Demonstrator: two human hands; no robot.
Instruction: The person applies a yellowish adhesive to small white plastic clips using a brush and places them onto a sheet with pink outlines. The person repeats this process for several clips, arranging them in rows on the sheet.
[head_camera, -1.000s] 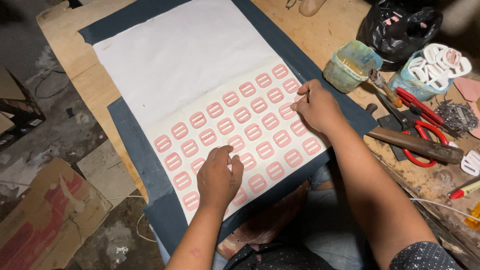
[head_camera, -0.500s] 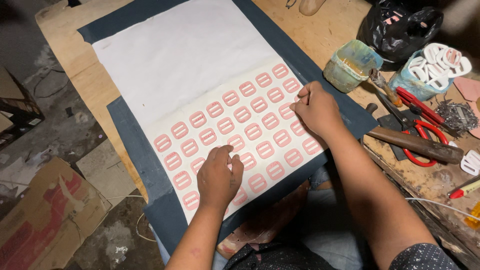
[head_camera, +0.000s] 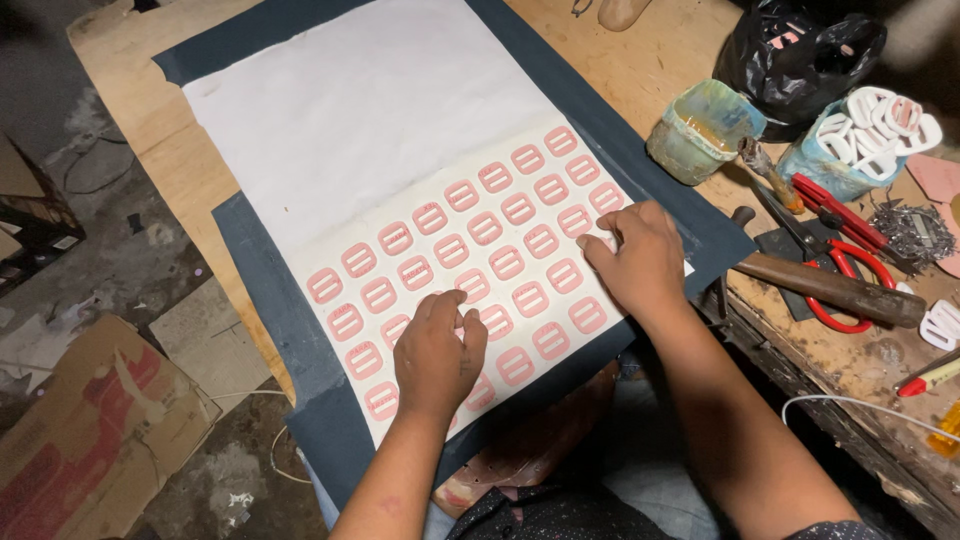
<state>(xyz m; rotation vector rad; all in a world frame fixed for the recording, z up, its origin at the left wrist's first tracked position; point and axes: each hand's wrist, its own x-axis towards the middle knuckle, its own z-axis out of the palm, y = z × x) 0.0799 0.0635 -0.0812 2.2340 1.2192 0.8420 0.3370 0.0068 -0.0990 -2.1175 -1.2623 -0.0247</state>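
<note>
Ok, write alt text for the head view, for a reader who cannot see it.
Two bare hands press on a white paper sheet covered in rows of pink buckle-shaped pieces, laid over dark blue material on a wooden workbench: the left hand near the bottom edge, the right hand at the right edge. Red-handled scissors and a wooden-handled hammer lie to the right.

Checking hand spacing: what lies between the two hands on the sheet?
In the head view, between the left hand and right hand lie only pink buckle shapes in rows on the white sheet.
</note>
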